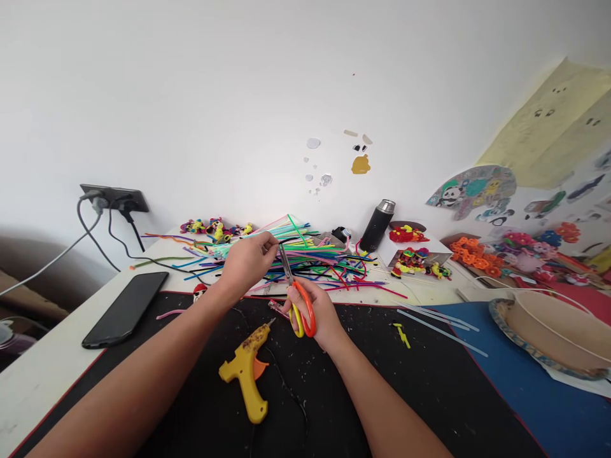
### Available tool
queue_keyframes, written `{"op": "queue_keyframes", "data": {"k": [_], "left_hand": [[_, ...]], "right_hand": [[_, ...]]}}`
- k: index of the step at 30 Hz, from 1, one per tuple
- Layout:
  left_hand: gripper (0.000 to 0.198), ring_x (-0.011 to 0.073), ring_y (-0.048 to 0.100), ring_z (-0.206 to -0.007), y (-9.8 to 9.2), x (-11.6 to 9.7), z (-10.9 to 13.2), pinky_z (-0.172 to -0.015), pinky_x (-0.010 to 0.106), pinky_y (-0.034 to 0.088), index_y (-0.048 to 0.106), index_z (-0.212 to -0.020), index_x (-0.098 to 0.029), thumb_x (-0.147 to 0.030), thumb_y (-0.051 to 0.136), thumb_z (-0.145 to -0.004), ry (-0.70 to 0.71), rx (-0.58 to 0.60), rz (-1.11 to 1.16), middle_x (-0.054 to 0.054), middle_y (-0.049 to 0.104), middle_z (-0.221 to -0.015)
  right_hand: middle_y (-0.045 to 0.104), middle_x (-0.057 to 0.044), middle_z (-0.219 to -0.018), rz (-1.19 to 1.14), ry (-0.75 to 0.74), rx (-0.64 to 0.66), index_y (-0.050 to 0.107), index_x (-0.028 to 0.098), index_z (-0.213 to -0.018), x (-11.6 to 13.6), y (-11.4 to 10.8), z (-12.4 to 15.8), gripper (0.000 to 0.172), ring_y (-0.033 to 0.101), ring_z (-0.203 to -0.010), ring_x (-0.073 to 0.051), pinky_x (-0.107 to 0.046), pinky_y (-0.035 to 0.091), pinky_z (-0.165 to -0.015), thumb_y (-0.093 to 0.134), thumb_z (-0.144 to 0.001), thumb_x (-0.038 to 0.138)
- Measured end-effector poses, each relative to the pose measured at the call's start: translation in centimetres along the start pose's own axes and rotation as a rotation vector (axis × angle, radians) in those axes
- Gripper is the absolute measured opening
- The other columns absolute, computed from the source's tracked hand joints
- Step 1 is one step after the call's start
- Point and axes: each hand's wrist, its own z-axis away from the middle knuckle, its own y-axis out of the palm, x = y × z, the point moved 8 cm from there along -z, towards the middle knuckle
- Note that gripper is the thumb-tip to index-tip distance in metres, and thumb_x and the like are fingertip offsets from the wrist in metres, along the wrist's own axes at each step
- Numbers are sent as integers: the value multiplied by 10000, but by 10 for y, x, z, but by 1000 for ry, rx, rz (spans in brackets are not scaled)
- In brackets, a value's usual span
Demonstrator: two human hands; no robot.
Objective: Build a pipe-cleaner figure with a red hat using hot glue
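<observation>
My left hand [252,254] is closed in a pinch on a short dark pipe cleaner [287,241], whose end pokes out past the fingertips. In my right hand [319,312] is a pair of scissors [287,267] with orange and yellow handles, blades pointing up at the dark piece. A small pinkish object [277,308] shows beside the right fingers; I cannot make out what it is. Behind both hands lies a heap of colourful pipe cleaners [315,257]. Below them, a yellow glue gun [247,372] rests on the black mat [382,394].
At left lies a black phone [126,308]. A black thermos [377,226] leans at the back, near a white box [432,248] with small figures. Clear glue sticks [443,331], yellow-black bits [402,336] and a round tray [525,346] are at right. A cord trails across the mat.
</observation>
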Motion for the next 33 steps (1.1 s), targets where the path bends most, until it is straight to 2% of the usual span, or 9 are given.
{"op": "queue_keyframes", "data": {"k": [7, 23, 33], "left_hand": [[187, 228, 671, -677, -2, 9, -2, -622, 301, 381, 690, -861, -238, -336, 535, -898, -10, -37, -8, 33, 749, -742], [240, 283, 703, -708, 8, 1, 0, -629, 331, 385, 750, -958, -212, -339, 548, -931, -23, 88, -140, 73, 794, -797], [220, 262, 702, -686, 11, -3, 1, -641, 321, 414, 735, -915, -227, -339, 546, -921, 24, 145, -166, 58, 782, -759]], "right_hand": [[689, 9, -650, 10, 3, 2, 660, 170, -1226, -5, 2, -1, 647, 510, -342, -96, -206, 367, -341, 786, -779, 621], [693, 6, -655, 8, -1, -40, 646, 158, -1269, -2, -3, -2, 684, 514, -350, -101, -216, 380, -350, 778, -782, 620], [633, 31, -582, -4, 2, -60, 691, 137, -1235, -5, -6, -5, 699, 476, -323, -91, -201, 328, -324, 813, -741, 616]]}}
